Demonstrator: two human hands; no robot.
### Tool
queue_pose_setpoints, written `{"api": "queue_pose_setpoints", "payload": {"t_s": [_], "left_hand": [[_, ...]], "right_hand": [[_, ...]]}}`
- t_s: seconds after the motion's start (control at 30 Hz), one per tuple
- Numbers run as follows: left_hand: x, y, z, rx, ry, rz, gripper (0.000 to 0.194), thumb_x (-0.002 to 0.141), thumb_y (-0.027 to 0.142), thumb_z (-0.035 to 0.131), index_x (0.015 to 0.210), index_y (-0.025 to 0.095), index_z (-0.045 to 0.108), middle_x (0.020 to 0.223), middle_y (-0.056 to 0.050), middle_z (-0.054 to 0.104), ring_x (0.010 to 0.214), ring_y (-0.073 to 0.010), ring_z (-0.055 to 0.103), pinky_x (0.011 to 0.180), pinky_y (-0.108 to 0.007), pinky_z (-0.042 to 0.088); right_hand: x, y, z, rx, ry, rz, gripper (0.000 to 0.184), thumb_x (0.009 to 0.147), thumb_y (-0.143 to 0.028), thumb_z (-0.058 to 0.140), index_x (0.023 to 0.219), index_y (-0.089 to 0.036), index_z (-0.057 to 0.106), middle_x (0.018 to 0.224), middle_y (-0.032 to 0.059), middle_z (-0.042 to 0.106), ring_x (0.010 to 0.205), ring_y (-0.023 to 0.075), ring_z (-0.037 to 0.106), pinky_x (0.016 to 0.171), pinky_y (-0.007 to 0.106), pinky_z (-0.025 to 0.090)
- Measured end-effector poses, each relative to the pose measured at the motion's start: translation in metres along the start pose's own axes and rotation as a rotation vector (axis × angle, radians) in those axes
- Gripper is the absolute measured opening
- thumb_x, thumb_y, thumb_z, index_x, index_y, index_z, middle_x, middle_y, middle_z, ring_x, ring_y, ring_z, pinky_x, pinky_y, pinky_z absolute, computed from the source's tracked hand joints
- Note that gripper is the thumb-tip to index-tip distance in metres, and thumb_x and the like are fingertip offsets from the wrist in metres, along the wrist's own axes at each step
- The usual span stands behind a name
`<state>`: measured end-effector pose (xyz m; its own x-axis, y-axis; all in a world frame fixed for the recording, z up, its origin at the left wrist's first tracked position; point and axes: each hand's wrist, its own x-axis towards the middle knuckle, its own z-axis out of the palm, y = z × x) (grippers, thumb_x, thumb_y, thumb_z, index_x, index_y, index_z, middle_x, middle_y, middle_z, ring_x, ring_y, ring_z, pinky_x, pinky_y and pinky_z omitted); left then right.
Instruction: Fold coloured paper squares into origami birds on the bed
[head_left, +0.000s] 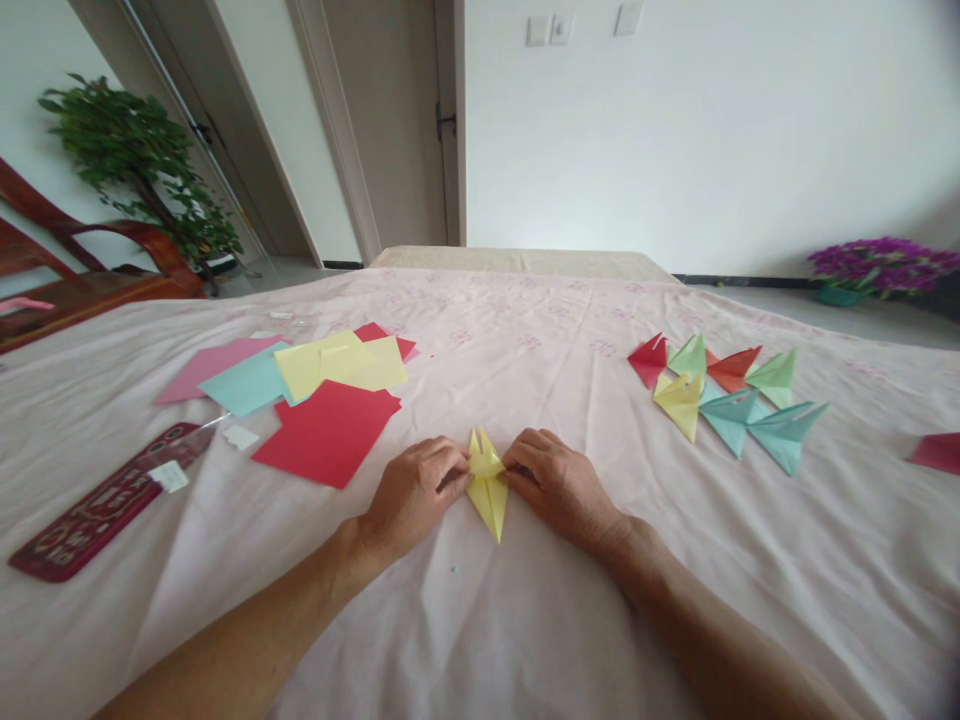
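A yellow origami piece [489,495] lies on the pink cloth in front of me, with a long point toward me and two narrow points away. My left hand [421,490] pinches its left edge between thumb and fingers. On the opposite edge, my right hand [559,485] is closed in the same kind of pinch. The fingertips hide the two side corners of the paper. To the right sit several finished-looking folded pieces in two rows, among them a yellow one [680,402], a red one [649,361] and a blue one [789,434].
Loose red sheets [330,435], yellow sheets [341,365], a blue sheet [247,380] and a pink sheet [199,368] overlap at the left. Nearer lies a dark red patterned case [97,510]. Another red paper [937,452] is at the far right of the tablecloth [517,310].
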<state>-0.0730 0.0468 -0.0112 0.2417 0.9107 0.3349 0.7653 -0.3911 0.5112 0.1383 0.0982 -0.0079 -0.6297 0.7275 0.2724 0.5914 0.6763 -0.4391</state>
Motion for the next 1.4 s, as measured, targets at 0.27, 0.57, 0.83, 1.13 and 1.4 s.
{"api": "queue_pose_setpoints", "payload": {"t_s": [0.27, 0.57, 0.83, 1.13, 1.4], "left_hand": [[0.003, 0.005, 0.003, 0.161, 0.018, -0.016, 0.007, 0.088, 0.023, 0.059, 0.082, 0.021, 0.059, 0.089, -0.001, 0.063, 0.086, -0.0157, 0.058, 0.078, -0.028, 0.045], [0.004, 0.006, 0.004, 0.257, 0.007, -0.025, 0.007, 0.088, 0.019, 0.057, 0.081, 0.020, 0.057, 0.091, -0.002, 0.059, 0.087, -0.0175, 0.056, 0.080, -0.031, 0.045], [0.006, 0.010, 0.005, 0.280, 0.011, -0.052, 0.009, 0.086, 0.017, 0.059, 0.079, 0.021, 0.054, 0.090, -0.002, 0.057, 0.086, -0.0182, 0.055, 0.080, -0.032, 0.046], [0.006, 0.008, 0.007, 0.251, 0.043, -0.101, 0.014, 0.081, 0.014, 0.063, 0.080, 0.021, 0.051, 0.089, -0.002, 0.055, 0.088, -0.0200, 0.055, 0.082, -0.037, 0.048], [0.006, -0.003, 0.015, 0.243, 0.072, 0.090, 0.042, 0.088, 0.010, 0.053, 0.129, 0.018, 0.047, 0.140, -0.012, 0.046, 0.135, -0.0254, 0.038, 0.110, -0.046, 0.037]], "right_hand": [[0.005, -0.007, 0.001, -0.084, -0.020, 0.050, 0.012, 0.092, -0.024, 0.055, 0.080, -0.022, 0.060, 0.086, 0.0017, 0.059, 0.085, 0.0158, 0.053, 0.070, 0.026, 0.041], [0.008, -0.016, 0.001, -0.177, -0.048, 0.139, 0.014, 0.092, -0.024, 0.053, 0.079, -0.021, 0.056, 0.088, 0.0032, 0.057, 0.087, 0.0173, 0.054, 0.069, 0.027, 0.040], [0.008, -0.016, 0.002, -0.183, -0.027, 0.146, 0.010, 0.090, -0.023, 0.054, 0.080, -0.022, 0.054, 0.087, 0.0036, 0.056, 0.085, 0.0178, 0.053, 0.068, 0.027, 0.041], [0.008, -0.017, 0.004, -0.155, -0.001, 0.169, 0.009, 0.087, -0.022, 0.056, 0.079, -0.022, 0.053, 0.086, 0.0018, 0.055, 0.082, 0.0166, 0.053, 0.065, 0.026, 0.038], [0.006, -0.018, 0.006, -0.119, 0.034, 0.189, 0.014, 0.084, -0.018, 0.061, 0.096, -0.023, 0.055, 0.098, 0.0015, 0.056, 0.089, 0.0171, 0.055, 0.067, 0.026, 0.039]]}}
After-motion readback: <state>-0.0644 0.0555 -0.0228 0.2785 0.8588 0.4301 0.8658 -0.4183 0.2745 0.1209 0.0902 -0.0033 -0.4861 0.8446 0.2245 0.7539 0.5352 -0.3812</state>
